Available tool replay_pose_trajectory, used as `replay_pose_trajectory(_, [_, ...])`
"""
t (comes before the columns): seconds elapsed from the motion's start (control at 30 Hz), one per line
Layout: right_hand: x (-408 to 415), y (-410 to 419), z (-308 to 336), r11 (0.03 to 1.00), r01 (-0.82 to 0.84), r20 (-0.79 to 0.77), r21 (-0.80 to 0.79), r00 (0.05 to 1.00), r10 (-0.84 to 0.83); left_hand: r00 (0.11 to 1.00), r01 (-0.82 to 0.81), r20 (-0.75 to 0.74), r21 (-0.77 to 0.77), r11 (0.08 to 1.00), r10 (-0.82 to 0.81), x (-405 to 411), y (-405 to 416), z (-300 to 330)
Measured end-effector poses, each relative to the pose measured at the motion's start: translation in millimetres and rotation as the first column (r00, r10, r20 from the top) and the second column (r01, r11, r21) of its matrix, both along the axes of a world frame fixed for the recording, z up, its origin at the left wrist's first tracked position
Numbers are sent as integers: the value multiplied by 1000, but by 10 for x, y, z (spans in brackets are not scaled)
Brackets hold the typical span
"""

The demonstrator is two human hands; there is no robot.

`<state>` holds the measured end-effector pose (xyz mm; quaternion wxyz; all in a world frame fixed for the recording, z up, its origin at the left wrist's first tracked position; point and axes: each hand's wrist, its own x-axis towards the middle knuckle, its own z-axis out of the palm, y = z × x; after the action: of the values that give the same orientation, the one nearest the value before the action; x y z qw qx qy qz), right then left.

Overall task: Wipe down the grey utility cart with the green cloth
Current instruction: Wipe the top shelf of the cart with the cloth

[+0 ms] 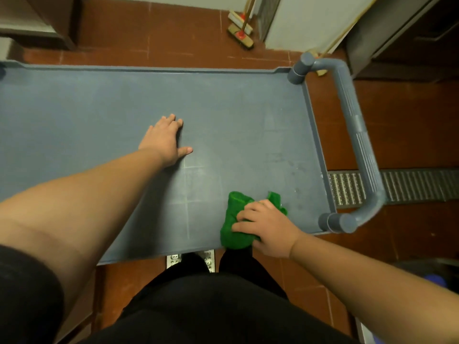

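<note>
— How many carts and cloths?
— One grey cart (99,108), one green cloth (234,227) at its near edge.
— Hands on it?
— Two: left hand (165,142), right hand (267,228).
— Brooms?
— Two brush heads (241,29) beyond the far edge.

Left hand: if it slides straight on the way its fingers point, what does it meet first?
The left hand lies flat on the grey cart top, fingers pointing toward the far side. Bare surface lies ahead, so it would likely meet the raised far rim first.
</note>
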<state>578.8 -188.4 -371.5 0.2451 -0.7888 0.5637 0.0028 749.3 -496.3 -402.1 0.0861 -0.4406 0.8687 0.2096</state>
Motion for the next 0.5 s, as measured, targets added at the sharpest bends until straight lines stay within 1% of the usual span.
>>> replay_pose_trajectory(0.07, [-15, -37, -19, 1000, 10, -25, -26, 1000, -10, 997, 11, 75, -45, 999, -7, -48, 45, 56])
replay_pose_trajectory(0.1, [-27, -41, -30, 999, 25, -26, -40, 999, -26, 997, 36, 67, -92, 995, -30, -104, 89, 93])
replay_pose_trajectory(0.13, [-30, -31, -36, 998, 38, -23, -53, 999, -39, 996, 84, 2, -125, 989, -85, -184, 159, 136])
replay_pose_trajectory(0.17, [-26, -10, -40, 997, 42, -20, -62, 999, -43, 981, 157, -94, -130, 979, -169, -281, 257, 180])
replay_pose_trajectory(0.2, [-28, 10, -39, 996, 45, -13, -71, 999, -46, 947, 246, -183, -112, 963, -264, -386, 375, 218])
replay_pose_trajectory(0.23, [-40, 27, -31, 995, 55, -2, -78, 998, -56, 910, 330, -236, -85, 940, -341, -489, 503, 250])
replay_pose_trajectory(0.27, [-68, 35, -16, 993, 78, 12, -86, 997, -77, 887, 389, -249, -54, 920, -389, -583, 622, 264])
replay_pose_trajectory(0.3, [-116, 38, 3, 990, 110, 26, -90, 994, -108, 879, 421, -234, -28, 907, -415, -664, 723, 267])
replay_pose_trajectory(0.37, [-253, 53, 39, 983, 159, 41, -95, 987, -156, 885, 435, -174, -18, 900, -431, -779, 841, 209])
replay_pose_trajectory(0.43, [-408, 117, 60, 988, 130, 20, -79, 992, -128, 917, 387, -99, -17, 922, -387, -876, 930, 154])
replay_pose_trajectory(0.5, [-497, 198, 54, 997, 65, -11, -52, 998, -65, 953, 301, -25, 19, 953, -301, -980, 1022, 139])
